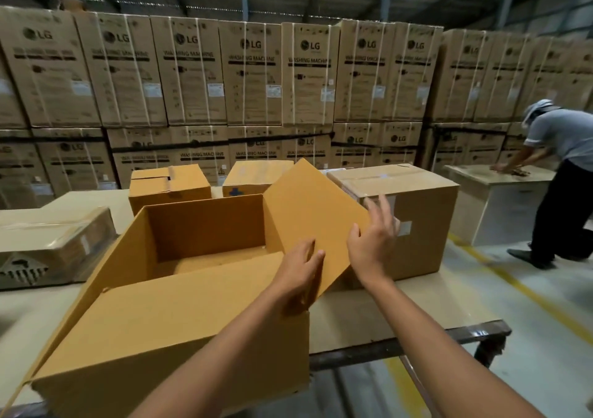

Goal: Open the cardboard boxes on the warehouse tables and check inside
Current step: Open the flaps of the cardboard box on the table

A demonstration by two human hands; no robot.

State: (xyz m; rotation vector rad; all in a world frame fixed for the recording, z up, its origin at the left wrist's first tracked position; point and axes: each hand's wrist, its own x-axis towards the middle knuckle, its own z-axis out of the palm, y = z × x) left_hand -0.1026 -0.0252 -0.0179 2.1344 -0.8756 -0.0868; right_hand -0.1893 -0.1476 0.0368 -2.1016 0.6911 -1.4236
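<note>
A large brown cardboard box (192,234) stands open on the table (401,315) in front of me, and its inside looks bare. Its right flap (308,206) sticks up and tilts to the right. My left hand (298,273) holds the flap's lower near edge, fingers curled around it. My right hand (373,241) rests on the flap's right edge with fingers spread. The near flap (167,328) is folded out towards me.
A taped box (414,212) stands right of the flap, close to my right hand. Two smaller boxes (170,183) (250,177) sit behind, a wrapped box (51,241) at the left. Washing-machine cartons (250,71) form a wall. A person (558,177) bends over another table at the right.
</note>
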